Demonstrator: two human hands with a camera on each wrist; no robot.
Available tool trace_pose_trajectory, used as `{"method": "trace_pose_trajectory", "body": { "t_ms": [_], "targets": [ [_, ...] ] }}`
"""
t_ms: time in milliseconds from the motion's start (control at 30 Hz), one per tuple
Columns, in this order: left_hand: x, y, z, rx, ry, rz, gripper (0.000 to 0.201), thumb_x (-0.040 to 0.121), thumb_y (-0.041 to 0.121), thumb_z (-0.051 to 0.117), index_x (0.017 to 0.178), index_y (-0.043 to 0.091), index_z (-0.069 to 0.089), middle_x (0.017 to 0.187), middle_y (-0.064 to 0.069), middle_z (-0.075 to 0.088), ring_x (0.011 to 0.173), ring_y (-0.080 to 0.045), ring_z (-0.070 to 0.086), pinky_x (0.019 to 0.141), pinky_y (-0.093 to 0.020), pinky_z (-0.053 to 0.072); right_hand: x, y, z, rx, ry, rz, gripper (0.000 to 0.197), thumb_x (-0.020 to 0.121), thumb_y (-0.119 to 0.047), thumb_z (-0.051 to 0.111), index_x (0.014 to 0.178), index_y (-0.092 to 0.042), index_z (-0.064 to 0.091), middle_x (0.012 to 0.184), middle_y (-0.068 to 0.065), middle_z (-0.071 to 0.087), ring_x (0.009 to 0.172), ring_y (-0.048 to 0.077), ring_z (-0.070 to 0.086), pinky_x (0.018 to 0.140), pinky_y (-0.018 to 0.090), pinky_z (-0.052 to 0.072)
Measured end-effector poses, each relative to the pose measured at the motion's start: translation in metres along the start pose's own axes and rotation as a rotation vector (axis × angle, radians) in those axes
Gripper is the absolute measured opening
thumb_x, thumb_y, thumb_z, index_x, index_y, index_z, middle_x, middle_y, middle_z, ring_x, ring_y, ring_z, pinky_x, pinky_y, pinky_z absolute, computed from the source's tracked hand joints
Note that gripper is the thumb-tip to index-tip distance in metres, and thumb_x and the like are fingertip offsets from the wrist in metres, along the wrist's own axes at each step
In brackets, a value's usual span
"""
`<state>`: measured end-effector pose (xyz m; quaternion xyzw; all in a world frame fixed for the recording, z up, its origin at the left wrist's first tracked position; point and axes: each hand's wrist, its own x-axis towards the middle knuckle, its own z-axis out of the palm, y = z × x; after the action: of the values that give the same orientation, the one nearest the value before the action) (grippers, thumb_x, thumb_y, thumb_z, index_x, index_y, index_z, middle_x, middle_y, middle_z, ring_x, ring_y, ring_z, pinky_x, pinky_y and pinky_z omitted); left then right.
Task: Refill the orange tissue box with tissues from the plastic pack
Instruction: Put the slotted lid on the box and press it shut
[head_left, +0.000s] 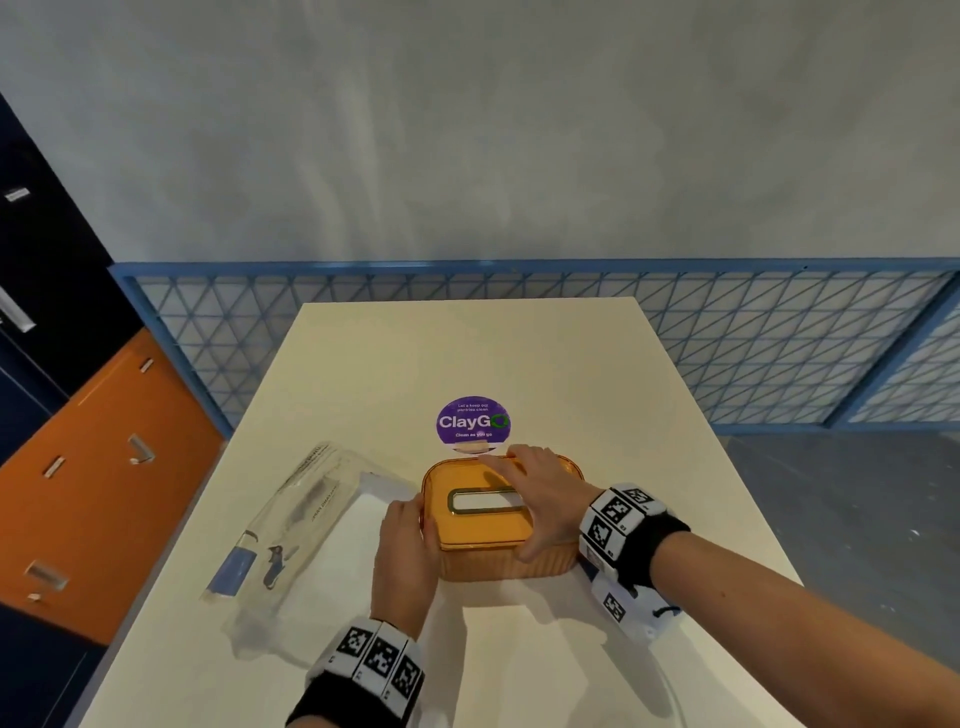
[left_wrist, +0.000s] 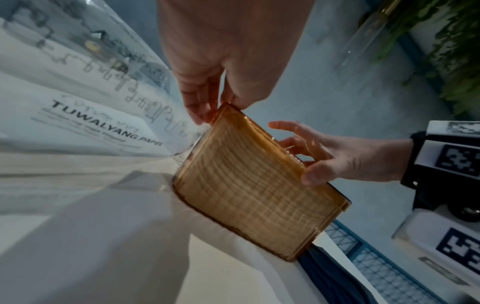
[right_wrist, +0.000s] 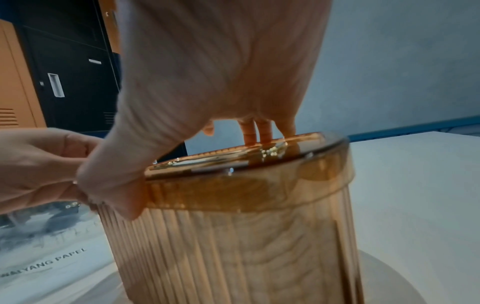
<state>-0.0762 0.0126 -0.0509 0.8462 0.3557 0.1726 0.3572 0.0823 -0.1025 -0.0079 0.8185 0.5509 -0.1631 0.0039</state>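
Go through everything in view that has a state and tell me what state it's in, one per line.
orange tissue box: upright on the table, lid on, white tissue showing in the slot.
plastic pack: lying flat to the box's left, torn open.
left hand: grips the box's left lid edge.
right hand: spread over the lid, thumb on the near rim.

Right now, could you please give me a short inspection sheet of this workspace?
Surface: white table, bearing a purple ClayGo sticker.
Job's things: orange tissue box upright, lid on, white showing in its slot; plastic pack lies to its left.
Clutter: nothing seen.
Grippers: left hand pinches the lid's left edge; right hand spans the lid, thumb on the near rim.
Cables: nothing seen.
Surroundings: blue mesh railing, grey wall, orange and dark lockers at left.
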Motion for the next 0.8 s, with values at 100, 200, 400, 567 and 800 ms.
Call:
{"method": "trace_pose_trajectory", "body": {
  "t_ms": [100, 200, 400, 567, 800],
  "targets": [
    [0.004, 0.004, -0.004, 0.260, 0.041, 0.119, 0.028, 0.095, 0.019, 0.050, 0.120, 0.014, 0.059, 0.133, -0.010, 0.048, 0.120, -0.028, 0.045, 0.092, -0.038, 0.044, -0.007, 0.003, -0.004, 0.168, -0.041, 0.051, 0.110, 0.069, -0.049, 0.076, 0.150, -0.029, 0.005, 0.154, 0.007, 0.014, 0.142, 0.026, 0.014, 0.116, 0.041, 0.018],
    [0.010, 0.015, -0.002, 0.372, 0.016, 0.301, 0.022, 0.081, 0.016, 0.069, 0.102, 0.021, 0.068, 0.128, -0.012, 0.055, 0.115, -0.036, 0.051, 0.082, -0.045, 0.049, -0.015, 0.010, -0.008, 0.306, 0.032, 0.118, 0.073, 0.080, -0.047, 0.066, 0.143, -0.028, 0.033, 0.156, 0.005, 0.013, 0.145, 0.024, 0.008, 0.118, 0.041, 0.016],
    [0.025, 0.040, 0.007, 0.599, -0.108, 0.406, 0.010, 0.088, 0.025, 0.060, 0.093, 0.022, 0.068, 0.147, -0.003, 0.038, 0.134, -0.033, 0.032, 0.100, -0.047, 0.033, -0.019, 0.015, -0.001, 0.050, 0.179, 0.159, 0.021, 0.088, -0.034, 0.059, 0.106, -0.024, 0.066, 0.153, -0.002, 0.026, 0.146, 0.024, 0.009, 0.118, 0.044, 0.014],
    [0.034, 0.048, 0.007, 0.710, -0.152, 0.487, 0.021, 0.094, 0.022, 0.050, 0.106, 0.020, 0.067, 0.151, -0.002, 0.029, 0.140, -0.032, 0.019, 0.105, -0.045, 0.026, -0.017, 0.005, -0.001, -0.031, 0.189, 0.197, 0.022, 0.091, -0.033, 0.056, 0.107, -0.023, 0.067, 0.152, -0.003, 0.028, 0.146, 0.025, 0.008, 0.117, 0.049, 0.012],
    [0.045, 0.050, 0.009, 0.805, -0.285, 0.676, 0.031, 0.097, 0.021, 0.043, 0.123, 0.017, 0.061, 0.151, -0.002, 0.029, 0.143, -0.028, 0.014, 0.109, -0.040, 0.023, -0.016, -0.001, -0.004, -0.019, 0.182, 0.171, 0.024, 0.092, -0.030, 0.054, 0.111, -0.021, 0.067, 0.148, -0.001, 0.035, 0.144, 0.025, 0.013, 0.114, 0.043, 0.022]
  ]
}}
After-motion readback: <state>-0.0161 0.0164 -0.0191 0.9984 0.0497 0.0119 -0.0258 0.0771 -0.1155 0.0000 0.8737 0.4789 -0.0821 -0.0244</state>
